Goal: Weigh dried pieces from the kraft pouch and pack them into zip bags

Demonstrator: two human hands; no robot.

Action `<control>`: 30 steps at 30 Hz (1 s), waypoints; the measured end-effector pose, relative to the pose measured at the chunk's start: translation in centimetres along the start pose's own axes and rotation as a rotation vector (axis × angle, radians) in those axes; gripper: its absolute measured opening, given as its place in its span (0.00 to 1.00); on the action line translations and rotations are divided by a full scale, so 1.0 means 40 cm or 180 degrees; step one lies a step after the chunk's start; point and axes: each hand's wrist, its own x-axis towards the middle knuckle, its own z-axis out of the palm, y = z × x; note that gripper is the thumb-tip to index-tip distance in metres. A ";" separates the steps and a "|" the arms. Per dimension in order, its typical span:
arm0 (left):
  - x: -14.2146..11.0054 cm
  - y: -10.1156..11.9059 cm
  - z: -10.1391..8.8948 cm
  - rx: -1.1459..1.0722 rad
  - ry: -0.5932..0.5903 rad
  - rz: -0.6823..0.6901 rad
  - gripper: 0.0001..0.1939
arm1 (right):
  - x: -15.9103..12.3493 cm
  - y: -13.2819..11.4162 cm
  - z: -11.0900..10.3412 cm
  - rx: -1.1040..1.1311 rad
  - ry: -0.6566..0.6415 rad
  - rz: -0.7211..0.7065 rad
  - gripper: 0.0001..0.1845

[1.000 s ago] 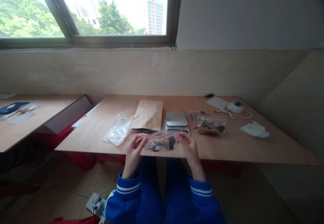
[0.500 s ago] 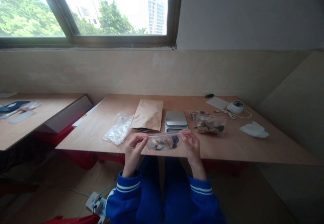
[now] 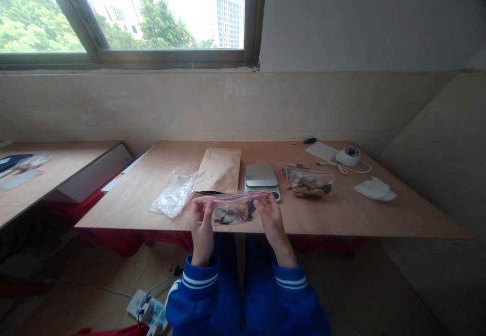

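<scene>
A clear zip bag [image 3: 233,213] with a red seal line hangs between my hands above the table's front edge, dark and tan dried pieces inside it. My left hand [image 3: 201,227] pinches its left top corner. At the opposite end, my right hand [image 3: 271,219] grips the right top corner between thumb and fingers. Just behind the bag sits a kitchen scale [image 3: 261,175] with a silver plate. A brown paper pouch [image 3: 218,170] lies left of the scale, its dark opening facing me. To the right, more filled zip bags [image 3: 310,184] rest on the table.
Flat clear bags [image 3: 173,194] lie on the left of the table [image 3: 341,219]. On the right are a white dome camera [image 3: 348,157] with its cable, a crumpled white cloth or tissue [image 3: 375,189] and a green-handled screwdriver [image 3: 310,140]. A power strip [image 3: 146,308] is on the floor.
Both hands have shifted with the zip bag and come slightly closer together. The right hand has changed its hold on the corner. The whole view has moved a little.
</scene>
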 end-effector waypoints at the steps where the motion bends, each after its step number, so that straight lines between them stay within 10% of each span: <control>1: -0.001 0.001 0.005 -0.0063 0.0031 -0.0024 0.08 | 0.002 0.001 0.004 0.0023 0.0047 0.0011 0.13; 10: -0.002 -0.004 -0.014 -0.0333 -0.0425 -0.0054 0.08 | 0.005 0.017 -0.016 -0.0445 0.0010 0.0050 0.14; 30: 0.009 -0.021 -0.025 -0.0435 -0.0080 -0.0128 0.06 | 0.004 -0.029 -0.025 -0.0877 0.0174 -0.0450 0.09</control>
